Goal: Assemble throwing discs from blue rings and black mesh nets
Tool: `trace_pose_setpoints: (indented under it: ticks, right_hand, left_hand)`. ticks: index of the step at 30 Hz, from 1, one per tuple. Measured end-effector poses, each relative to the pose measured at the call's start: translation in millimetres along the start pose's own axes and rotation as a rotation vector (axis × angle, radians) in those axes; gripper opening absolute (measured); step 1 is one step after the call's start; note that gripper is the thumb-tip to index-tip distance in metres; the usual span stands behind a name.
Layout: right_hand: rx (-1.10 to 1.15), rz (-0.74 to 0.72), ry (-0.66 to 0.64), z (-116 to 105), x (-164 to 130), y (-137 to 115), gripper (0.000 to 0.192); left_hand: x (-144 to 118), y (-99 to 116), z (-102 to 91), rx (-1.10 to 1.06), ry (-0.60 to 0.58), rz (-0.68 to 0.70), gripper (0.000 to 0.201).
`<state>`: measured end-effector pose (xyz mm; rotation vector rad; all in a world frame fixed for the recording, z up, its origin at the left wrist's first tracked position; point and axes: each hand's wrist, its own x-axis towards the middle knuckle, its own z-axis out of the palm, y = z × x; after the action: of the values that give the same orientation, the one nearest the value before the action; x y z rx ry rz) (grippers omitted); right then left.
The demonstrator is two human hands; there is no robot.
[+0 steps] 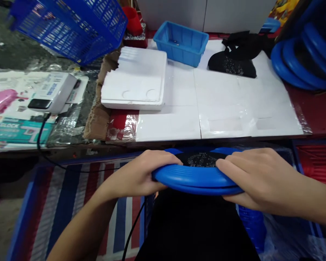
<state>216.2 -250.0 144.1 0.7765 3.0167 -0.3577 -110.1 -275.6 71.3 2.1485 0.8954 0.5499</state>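
Observation:
A blue plastic ring point(195, 179) with black glittery fabric point(201, 158) stretched across its middle is held flat just below the table's front edge. My left hand point(141, 174) grips the ring's left rim with the fingers curled over the top. At the opposite rim, my right hand point(250, 177) clamps down with the thumb underneath. A black cloth point(190, 228) lies over my lap beneath the ring.
White sheets point(222, 108) cover the red table. On it are a white foam block point(136, 78), a small blue tray point(180, 42), black glittery fabric pieces point(233, 61) and stacked blue rings point(304, 61). A blue basket point(70, 25) and a white device point(53, 92) with a cable are at left.

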Motion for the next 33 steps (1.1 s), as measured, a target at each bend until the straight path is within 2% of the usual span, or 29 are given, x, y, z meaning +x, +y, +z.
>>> trace_pose_setpoints:
  ticks: [3,6,8,14,17,19,24,29,33]
  right_hand:
    - [0.004,0.026,-0.051,-3,3,-2,0.024]
    - [0.014,0.029,-0.11,-6,7,-6,0.027]
    - [0.012,0.024,-0.136,-5,9,-9,0.027]
    - [0.099,-0.036,-0.127,2,3,-4,0.027]
    - [0.191,-0.087,-0.13,4,0,-1,0.031]
    - [0.178,-0.075,-0.129,5,0,-2,0.031]
    - [0.072,-0.056,-0.115,8,2,-7,0.032]
    - [0.096,-0.056,-0.099,5,-1,-5,0.029]
    - [0.123,-0.017,-0.024,3,-9,-6,0.026]
  left_hand:
    - [11,20,9.9,0.081,0.001,-0.018,0.032]
    - [22,40,21.6,0.184,0.055,0.077,0.037]
    - [28,47,26.6,0.222,0.049,0.135,0.042]
    - [31,48,25.5,0.161,0.006,0.164,0.031]
    - [29,49,22.5,0.07,-0.022,0.133,0.031]
    - [29,50,21.8,0.052,-0.041,0.102,0.031]
    - [27,53,23.1,0.12,-0.022,0.1,0.028]
    - [30,64,22.5,0.232,0.012,0.125,0.025]
    - [36,67,18.8,0.191,0.023,0.146,0.022]
